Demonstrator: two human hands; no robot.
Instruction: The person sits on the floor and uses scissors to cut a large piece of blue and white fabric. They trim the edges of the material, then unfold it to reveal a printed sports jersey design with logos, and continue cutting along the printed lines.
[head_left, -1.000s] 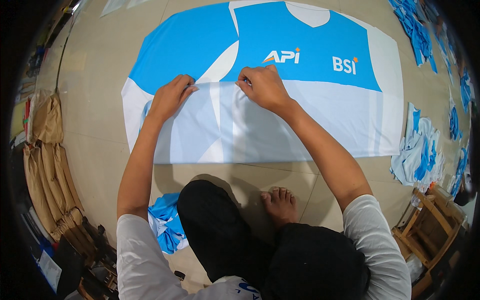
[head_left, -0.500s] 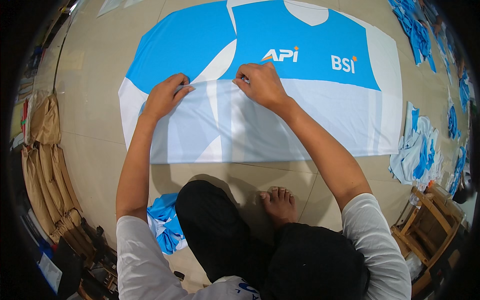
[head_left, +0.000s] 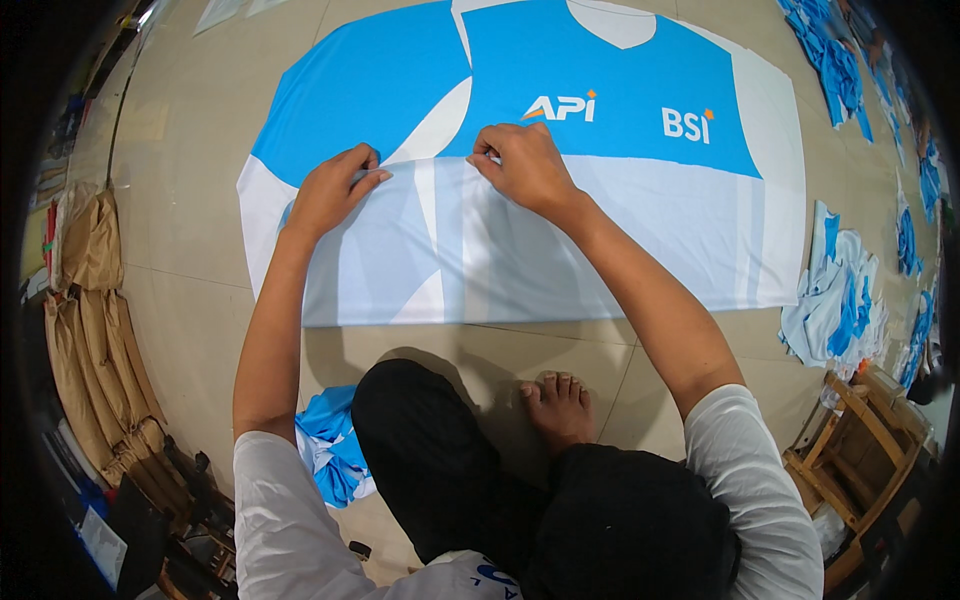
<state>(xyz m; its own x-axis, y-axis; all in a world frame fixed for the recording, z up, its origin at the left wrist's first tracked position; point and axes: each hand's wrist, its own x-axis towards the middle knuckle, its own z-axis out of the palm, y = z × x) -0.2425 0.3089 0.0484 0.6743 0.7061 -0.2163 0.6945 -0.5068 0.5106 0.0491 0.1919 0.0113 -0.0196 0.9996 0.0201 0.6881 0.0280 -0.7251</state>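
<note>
A wide sheet of blue and white printed fabric (head_left: 620, 235) lies on the tiled floor in front of me. It bears jersey-panel shapes, with a white neckline shape (head_left: 618, 25) at the top. Its near part is folded over, showing the paler underside, and the fold's far edge runs across the middle. My left hand (head_left: 338, 192) pinches that edge on the left between thumb and fingers. Further right, my right hand (head_left: 525, 170) pinches the same edge, below the printed chest lettering.
Blue and white fabric scraps (head_left: 335, 440) lie beside my left knee, with another scrap heap (head_left: 835, 290) on the right. Brown paper rolls (head_left: 95, 370) line the left side. A wooden stool (head_left: 860, 450) stands at lower right. My bare foot (head_left: 558, 408) rests near the fabric's near edge.
Almost nothing differs. Both hands keep their pinch on the folded edge, with only a very slight shift of the right hand.
</note>
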